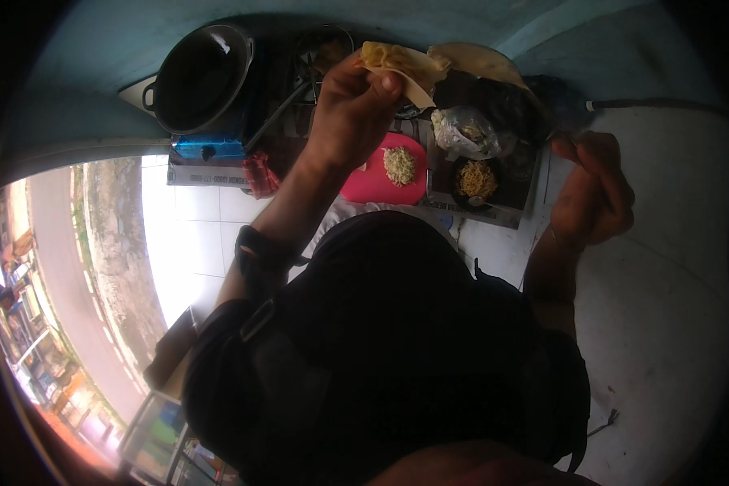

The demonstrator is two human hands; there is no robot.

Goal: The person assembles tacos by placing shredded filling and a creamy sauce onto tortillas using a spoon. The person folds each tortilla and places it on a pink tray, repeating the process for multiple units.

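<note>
Gripping a folded yellow flatbread (397,66) between thumb and fingers, left hand (352,109) raised above the far part of the surface (211,219), wrist wearing a dark watch (259,251). Held over the middle of the clutter, just above a pink plate (373,182) carrying a small heap of pale noodles (398,164). Right hand (593,190) curled loosely near the right edge, fingers bent inward; cannot tell whether anything sits inside the curl. Sitting at the far left corner, a black pot (198,77) with side handles, dark inside. Lying beside the flatbread at the far edge, a round pale disc (482,61), apparently another flatbread. Resting below that, a crumpled clear plastic bag (464,132) with some food inside, and next to it a dark bowl (478,180) holding yellow noodles. Standing under the pot, a blue box (209,150), with a red checked cloth (259,174) just beside it. Filling the lower middle of the view, the dark clothing of the person (397,348). Showing at the left, beyond the tiled edge, a street far below.
</note>
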